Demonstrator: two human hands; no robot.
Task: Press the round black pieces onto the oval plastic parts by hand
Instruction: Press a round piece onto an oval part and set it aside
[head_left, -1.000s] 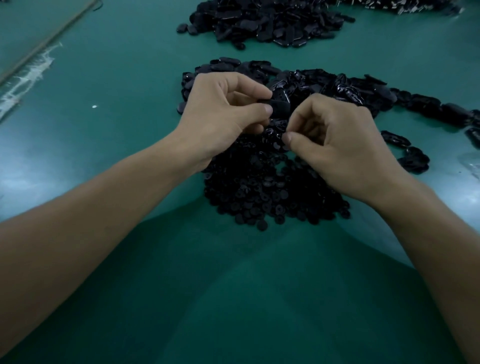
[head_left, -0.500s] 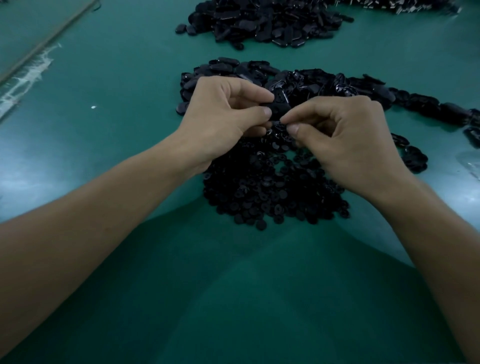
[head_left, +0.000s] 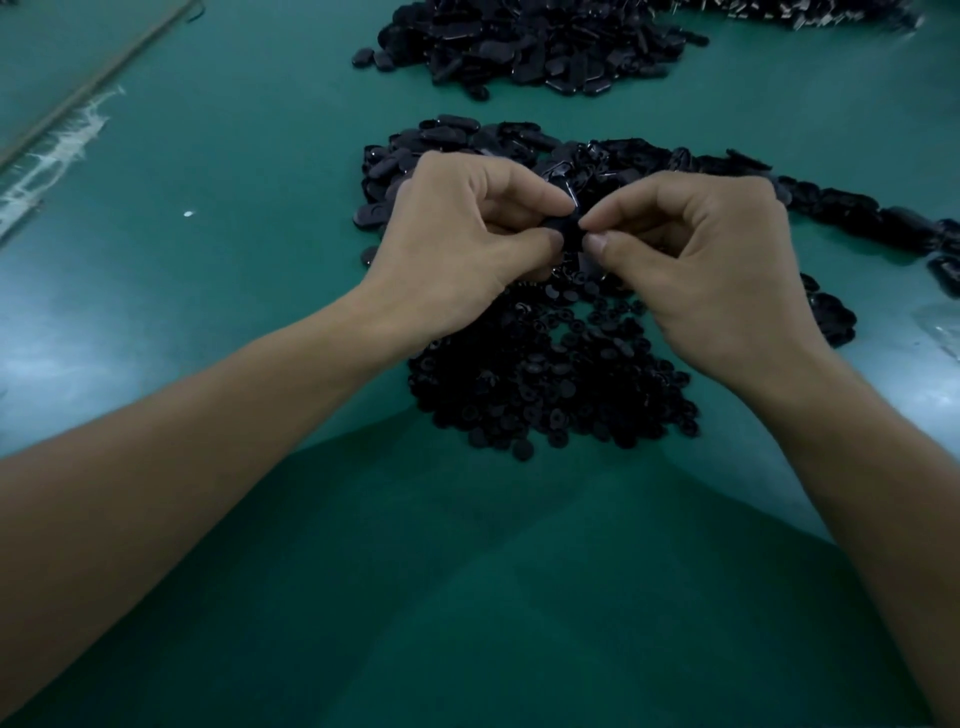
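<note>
In the head view, 2 bare forearms are seen reaching forward over a green table (head_left: 249, 171). The left hand (head_left: 467, 244) and the right hand (head_left: 711, 270) are held close together above the middle of the table, with their fingertips almost meeting. A small black part (head_left: 569, 231) is pinched between the thumb and forefinger of the left hand, and it is gripped from the other side by the thumb and forefinger of the right hand. The remaining fingers of both hands are curled in towards the palms. The part is dark and mostly covered, so it cannot be told whether a round piece is already seated on it. Directly beneath the hands, a pile of round black pieces (head_left: 545, 389) is spread on the table. Just beyond it, partly hidden by the hands, a band of oval plastic parts (head_left: 457, 136) is laid out, trailing off towards the right edge. A further heap of dark parts (head_left: 535, 47) is seen well apart at the top. A white speck (head_left: 188, 213) is seen left of the hands, and a pale scuffed streak (head_left: 57, 150) is visible along the left edge.
</note>
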